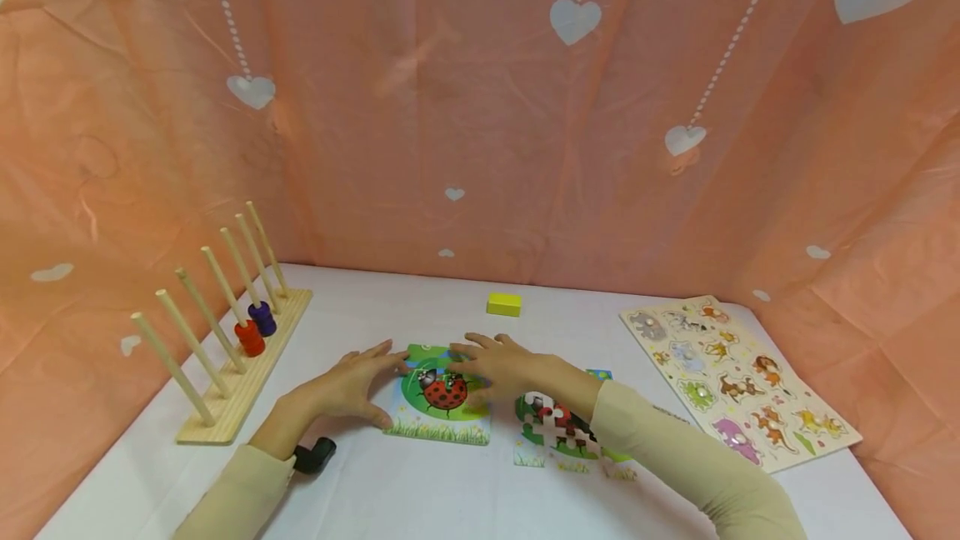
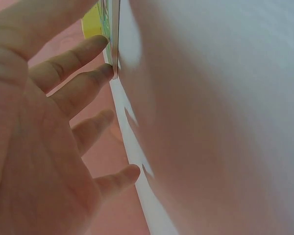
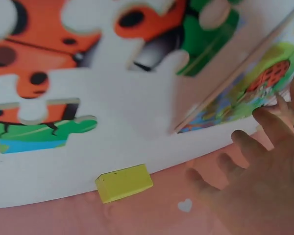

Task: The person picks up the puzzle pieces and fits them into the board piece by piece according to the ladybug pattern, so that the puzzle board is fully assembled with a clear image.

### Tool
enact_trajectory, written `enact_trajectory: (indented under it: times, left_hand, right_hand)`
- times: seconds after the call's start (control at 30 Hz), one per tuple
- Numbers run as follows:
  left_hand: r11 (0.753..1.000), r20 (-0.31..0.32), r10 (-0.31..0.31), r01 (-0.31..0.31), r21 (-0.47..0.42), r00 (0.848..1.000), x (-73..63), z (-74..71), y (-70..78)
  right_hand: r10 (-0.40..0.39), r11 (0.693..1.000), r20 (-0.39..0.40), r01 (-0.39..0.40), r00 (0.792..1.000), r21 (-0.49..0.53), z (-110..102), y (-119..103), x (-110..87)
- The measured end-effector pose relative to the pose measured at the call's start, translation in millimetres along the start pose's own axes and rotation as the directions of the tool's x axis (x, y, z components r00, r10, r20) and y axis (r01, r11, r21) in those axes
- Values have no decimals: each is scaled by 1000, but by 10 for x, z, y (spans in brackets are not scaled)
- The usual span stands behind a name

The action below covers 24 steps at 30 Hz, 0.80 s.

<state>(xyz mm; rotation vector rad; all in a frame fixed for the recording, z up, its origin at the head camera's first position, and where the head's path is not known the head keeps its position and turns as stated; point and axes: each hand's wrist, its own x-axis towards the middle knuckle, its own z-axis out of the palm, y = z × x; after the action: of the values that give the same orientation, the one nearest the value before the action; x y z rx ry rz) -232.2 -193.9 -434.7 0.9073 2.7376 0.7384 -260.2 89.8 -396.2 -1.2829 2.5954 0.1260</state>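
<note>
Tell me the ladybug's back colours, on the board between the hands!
The ladybug's back is red with black spots, clearest in the head view.

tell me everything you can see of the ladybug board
The board is roughly square, perhaps wood or card, with a pale edge. Its glossy face shows a red, black-spotted ladybug on a green oval, flowery grass below and blue above. It seems to lie flat on the white table, left of the puzzle pieces. The left grip appears to touch its left edge; the right grip is at its right edge, contact unclear.
</note>
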Motion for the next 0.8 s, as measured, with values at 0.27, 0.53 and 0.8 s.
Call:
enact_trajectory:
  times: [0.27, 0.53, 0.8]
  left_hand:
    - [1000, -2, 6, -6, 0, 1000, -9, 0, -18]
    - [1000, -1, -1, 1, 0, 1000, -8, -8, -11]
    - [1000, 0, -12, 12, -8, 1000, -12, -3, -9]
  right_hand:
    - [8, 1000, 74, -9, 997, 15, 119, -59, -32]
    - [7, 999, 39, -6, 999, -32, 145, -190, 145]
    - [13, 999, 44, -11, 999, -39, 131, -265, 249]
